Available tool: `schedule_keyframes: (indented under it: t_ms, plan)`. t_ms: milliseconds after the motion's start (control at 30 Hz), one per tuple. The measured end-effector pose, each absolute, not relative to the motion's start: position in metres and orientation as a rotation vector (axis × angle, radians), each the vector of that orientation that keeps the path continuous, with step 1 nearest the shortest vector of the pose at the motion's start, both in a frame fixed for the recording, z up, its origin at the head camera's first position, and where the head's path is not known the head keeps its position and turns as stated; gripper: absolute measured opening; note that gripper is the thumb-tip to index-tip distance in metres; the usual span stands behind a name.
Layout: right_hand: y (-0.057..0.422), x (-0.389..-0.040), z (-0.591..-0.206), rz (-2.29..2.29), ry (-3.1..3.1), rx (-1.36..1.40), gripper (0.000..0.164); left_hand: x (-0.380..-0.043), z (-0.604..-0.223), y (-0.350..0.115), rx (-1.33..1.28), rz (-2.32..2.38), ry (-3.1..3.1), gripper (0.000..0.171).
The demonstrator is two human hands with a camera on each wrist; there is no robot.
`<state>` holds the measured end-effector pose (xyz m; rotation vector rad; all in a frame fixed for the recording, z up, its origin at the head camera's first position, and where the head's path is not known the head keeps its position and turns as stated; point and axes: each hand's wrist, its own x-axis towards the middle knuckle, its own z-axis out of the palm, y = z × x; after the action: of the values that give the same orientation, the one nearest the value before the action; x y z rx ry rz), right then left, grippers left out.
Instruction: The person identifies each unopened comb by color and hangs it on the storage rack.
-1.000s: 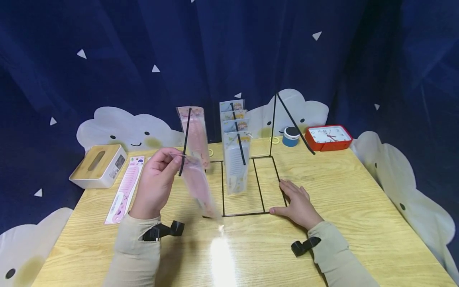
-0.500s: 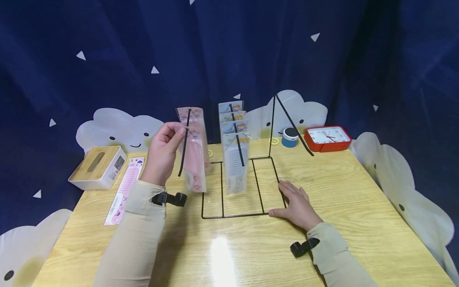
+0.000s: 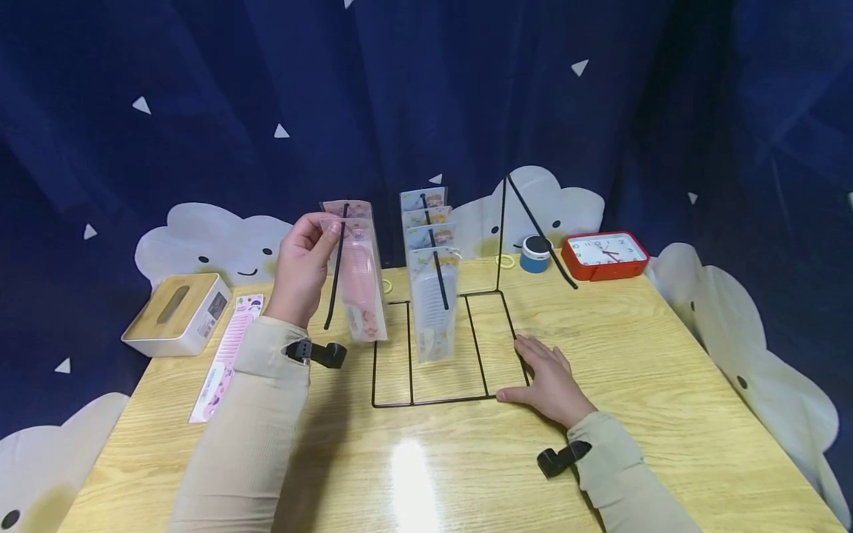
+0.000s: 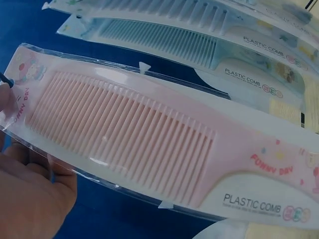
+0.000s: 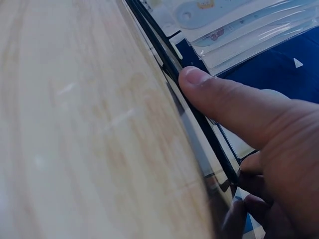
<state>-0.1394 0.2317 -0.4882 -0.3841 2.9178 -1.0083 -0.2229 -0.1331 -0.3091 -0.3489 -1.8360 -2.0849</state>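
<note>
My left hand (image 3: 303, 259) pinches the top of a packaged pink plastic comb (image 3: 358, 285), which hangs upright on the left hook (image 3: 333, 289) of a black wire rack (image 3: 477, 344). Another pink pack (image 3: 360, 210) hangs behind it, mostly covered. In the left wrist view the pink comb (image 4: 119, 139) fills the middle, its sleeve held at the hole end. Several blue comb packs (image 3: 433, 322) hang in a row on the middle hook. Resting on the rack's front right base corner is my right hand (image 3: 549, 381), thumb (image 5: 199, 82) against the front bar.
A packaged pink comb (image 3: 229, 355) lies on the table at left, beside a wood-topped tissue box (image 3: 176, 314). The rack's right hook (image 3: 540, 229) holds nothing. Behind it stand a blue round container (image 3: 534, 255) and a red clock (image 3: 605, 256); a yellow ring (image 3: 506, 261) lies near.
My left hand has moved up and back along the left hook with the pink comb pack, which swung from slanted to upright close to the rear pack. My right hand stays on the rack.
</note>
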Motion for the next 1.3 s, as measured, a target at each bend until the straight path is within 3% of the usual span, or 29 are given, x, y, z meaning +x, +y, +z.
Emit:
schedule_keyframes:
  t_ms: [900, 1133, 1300]
  plan:
    - [0.229, -0.138, -0.487, -1.014, 2.909, -0.375, 0.109, -0.223, -0.313, -0.153, -0.335, -2.008, -1.84, 0.01]
    - [0.229, -0.139, -0.487, -1.009, 2.91, -0.372, 0.109, -0.23, -0.349, -0.191, -0.105, -2.034, -1.878, 0.009]
    - [0.23, -0.139, -0.487, -1.007, 2.926, -0.383, 0.109, -0.239, -0.394, -0.223, 0.197, -1.872, -2.103, 0.025]
